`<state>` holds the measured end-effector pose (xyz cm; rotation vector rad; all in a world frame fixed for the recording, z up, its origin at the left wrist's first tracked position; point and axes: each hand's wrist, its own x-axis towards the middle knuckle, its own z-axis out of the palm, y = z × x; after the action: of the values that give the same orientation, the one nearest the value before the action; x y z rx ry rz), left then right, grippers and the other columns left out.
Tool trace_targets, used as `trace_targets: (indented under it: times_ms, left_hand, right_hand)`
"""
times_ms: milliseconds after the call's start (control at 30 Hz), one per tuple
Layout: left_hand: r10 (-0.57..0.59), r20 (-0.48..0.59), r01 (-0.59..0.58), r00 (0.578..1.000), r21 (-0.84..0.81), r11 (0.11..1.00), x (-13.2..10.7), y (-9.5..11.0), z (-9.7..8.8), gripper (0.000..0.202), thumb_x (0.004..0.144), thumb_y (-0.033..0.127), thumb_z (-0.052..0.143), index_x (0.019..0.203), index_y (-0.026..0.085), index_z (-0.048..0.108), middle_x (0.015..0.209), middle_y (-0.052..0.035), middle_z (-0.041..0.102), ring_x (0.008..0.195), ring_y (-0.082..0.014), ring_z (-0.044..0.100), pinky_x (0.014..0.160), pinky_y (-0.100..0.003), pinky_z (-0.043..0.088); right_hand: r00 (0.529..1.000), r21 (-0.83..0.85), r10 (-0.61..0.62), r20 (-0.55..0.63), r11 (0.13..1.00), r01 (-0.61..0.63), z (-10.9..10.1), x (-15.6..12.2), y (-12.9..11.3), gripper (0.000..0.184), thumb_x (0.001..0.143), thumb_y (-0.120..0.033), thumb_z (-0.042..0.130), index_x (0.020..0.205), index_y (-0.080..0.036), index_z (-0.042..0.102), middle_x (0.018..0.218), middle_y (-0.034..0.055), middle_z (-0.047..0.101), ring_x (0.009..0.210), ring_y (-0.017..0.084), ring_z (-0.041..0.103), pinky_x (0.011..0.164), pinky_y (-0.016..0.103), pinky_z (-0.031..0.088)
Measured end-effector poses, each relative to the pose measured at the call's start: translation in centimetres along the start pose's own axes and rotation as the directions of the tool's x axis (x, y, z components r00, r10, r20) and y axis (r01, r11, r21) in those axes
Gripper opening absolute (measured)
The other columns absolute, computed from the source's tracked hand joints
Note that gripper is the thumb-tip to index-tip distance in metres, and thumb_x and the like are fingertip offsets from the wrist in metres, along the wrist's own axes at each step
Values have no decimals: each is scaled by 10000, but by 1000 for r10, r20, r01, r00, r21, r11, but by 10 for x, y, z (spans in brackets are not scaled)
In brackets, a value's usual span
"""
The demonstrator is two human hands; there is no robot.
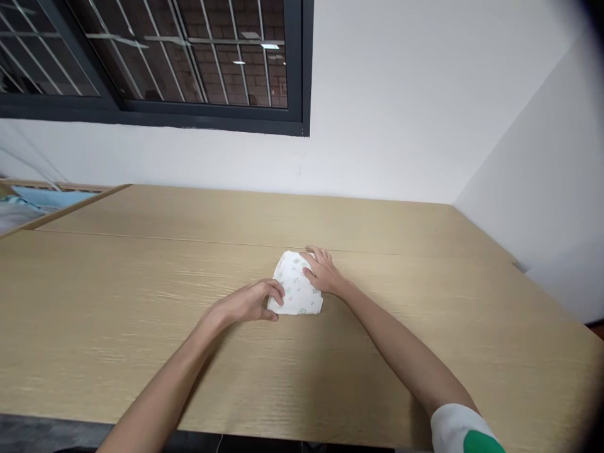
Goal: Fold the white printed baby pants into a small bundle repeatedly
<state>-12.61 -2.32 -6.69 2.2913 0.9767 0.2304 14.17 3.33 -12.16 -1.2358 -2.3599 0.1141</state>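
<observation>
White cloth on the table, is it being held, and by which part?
The left hand touches the cloth at its left edge, the right hand at its right side; whether either grips it can't be told.

Right sleeve (448, 423): was white, smoothly edged.
Green patch (481, 442): curved at its border, ran out of view.
Right forearm (391, 340): was bare below the sleeve.
Left forearm (170, 371): was bare, slim.
Left hand (251, 302), right hand (324, 272): were bare.
</observation>
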Motion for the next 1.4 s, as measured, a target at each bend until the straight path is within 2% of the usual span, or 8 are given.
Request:
trace_targets:
  times_ms: [267,467,667,833,967,1033,1233,1400]
  left_hand:
    - [10,-85,-8,996,35,999,-3,2,5,100,804,224,641,861,224,723,1204,-36,712,1087,-220,664,949,-325,499]
    - [28,-163,-15,986,80,997,-3,9,10,220,842,204,531,1035,206,637,1167,-75,701,1055,-245,645,938,-357,486]
    - [-66,-184,56,981,-59,997,-2,9,8,257,985,383,415,1135,219,543,1063,-62,684,942,-239,632,881,-369,492]
    - [-2,-177,-36,984,-209,977,-6,10,-2,289,990,456,434,1084,211,556,1029,-49,661,935,-215,605,865,-339,479]
    - [5,-97,-43,995,-399,916,-7,6,-3,439,888,478,632,1216,220,496,1026,-43,674,882,-199,624,731,-289,484]
    - [-47,-172,-29,984,-413,911,-2,2,2,557,864,459,663,1307,201,445,998,-46,675,835,-188,629,694,-281,481]
    - [-127,-481,25,868,-212,977,21,-5,26,519,957,391,520,1419,179,415,1035,-71,699,891,-216,655,817,-366,518]
    - [-68,-550,136,832,84,987,25,-8,34,357,971,295,476,1283,172,597,1246,-127,670,1174,-286,608,1049,-453,467]
  right_hand:
    - [988,-65,-19,-151,998,9,6,-3,-2,396,989,-356,497,1312,-165,623,1279,183,579,1152,345,494,1020,505,354]
    - [995,130,-73,-70,988,81,-12,-11,-14,307,1054,-330,394,1113,-181,657,1042,108,720,1008,258,620,989,430,424]
    - [979,123,-177,100,979,165,-44,-64,-32,488,937,-555,643,1275,-202,629,1407,152,610,1292,333,544,1079,495,412]
    - [988,173,-41,148,985,15,-56,-92,-50,324,1065,-378,438,1287,-231,623,1194,102,722,1088,279,664,948,419,499]
    - [984,329,116,137,932,-155,-61,-88,-57,315,1066,-455,430,1216,-253,620,1045,54,748,891,247,690,783,356,520]
    - [974,392,208,92,891,-228,-57,-81,-55,323,1052,-496,439,1165,-245,608,924,28,736,773,228,668,685,325,501]
    - [906,393,412,-97,852,-345,-29,-52,-36,345,975,-550,514,987,-220,613,660,-21,595,606,211,569,573,311,441]
    - [878,338,431,-209,874,-349,-6,-40,-23,386,930,-522,558,1101,-179,607,929,84,664,844,263,640,785,413,549]
